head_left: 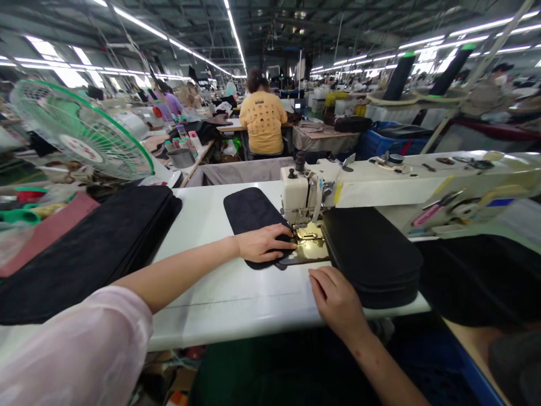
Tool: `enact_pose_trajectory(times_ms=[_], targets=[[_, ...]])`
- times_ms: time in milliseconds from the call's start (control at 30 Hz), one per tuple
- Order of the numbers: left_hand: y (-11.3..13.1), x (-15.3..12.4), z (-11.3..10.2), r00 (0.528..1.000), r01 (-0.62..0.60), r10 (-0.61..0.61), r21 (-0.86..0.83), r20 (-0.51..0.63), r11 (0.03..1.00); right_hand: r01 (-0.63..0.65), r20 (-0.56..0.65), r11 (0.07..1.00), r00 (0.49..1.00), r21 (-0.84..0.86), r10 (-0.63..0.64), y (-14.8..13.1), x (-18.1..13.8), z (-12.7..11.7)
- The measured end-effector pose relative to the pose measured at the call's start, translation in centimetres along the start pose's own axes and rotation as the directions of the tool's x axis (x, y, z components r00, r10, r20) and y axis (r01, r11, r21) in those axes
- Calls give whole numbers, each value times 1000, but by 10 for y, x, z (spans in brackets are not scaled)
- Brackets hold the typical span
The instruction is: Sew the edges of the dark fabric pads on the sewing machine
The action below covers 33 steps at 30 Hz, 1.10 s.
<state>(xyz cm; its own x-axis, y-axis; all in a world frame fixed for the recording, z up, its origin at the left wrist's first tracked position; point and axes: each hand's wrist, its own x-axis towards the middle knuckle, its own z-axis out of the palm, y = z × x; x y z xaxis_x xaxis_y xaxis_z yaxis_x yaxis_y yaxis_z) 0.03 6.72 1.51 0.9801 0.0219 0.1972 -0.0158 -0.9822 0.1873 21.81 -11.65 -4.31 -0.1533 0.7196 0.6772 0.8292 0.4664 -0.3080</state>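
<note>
A: Left hand first. What do we log?
B: Palm down on a black panel, fingers extended and pressing, not grasping. Fingertips sit right by the foot of the sewing machine.
A: And where do we put the panel?
B: Flat on the white table, around the middle, at the left side of the metal plate. Far end uncovered, near end partly under the hand.
A: Right hand?
B: At the table's near edge, fingers loosely curled. We see no object there, but can't tell whether it pinches something small.
A: Neighbours, quick?
B: Stack of black panels just right of the plate, near the right hand. Dark pile on the left of the table. Fan beyond that pile. Farther off, we've got a person in a yellow shirt, back to us.
</note>
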Motion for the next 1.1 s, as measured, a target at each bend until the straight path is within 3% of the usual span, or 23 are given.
enact_pose_trajectory(times_ms=[633,767,967,1100], targets=[[-6,2,-4,999,-24,21,-127,-30,992,-30,5,1000,1000,3,30,-2,1,-2],[-7,1,-1,1000,-4,3,-83,-6,997,-30,4,1000,1000,-5,30,-3,2,-3],[3,1,5,994,96,-97,-24,-57,995,-26,6,1000,1000,-3,26,-3,2,-3],[28,7,16,947,304,-298,37,-120,952,-31,5,999,999,-5,32,-2,0,-1]])
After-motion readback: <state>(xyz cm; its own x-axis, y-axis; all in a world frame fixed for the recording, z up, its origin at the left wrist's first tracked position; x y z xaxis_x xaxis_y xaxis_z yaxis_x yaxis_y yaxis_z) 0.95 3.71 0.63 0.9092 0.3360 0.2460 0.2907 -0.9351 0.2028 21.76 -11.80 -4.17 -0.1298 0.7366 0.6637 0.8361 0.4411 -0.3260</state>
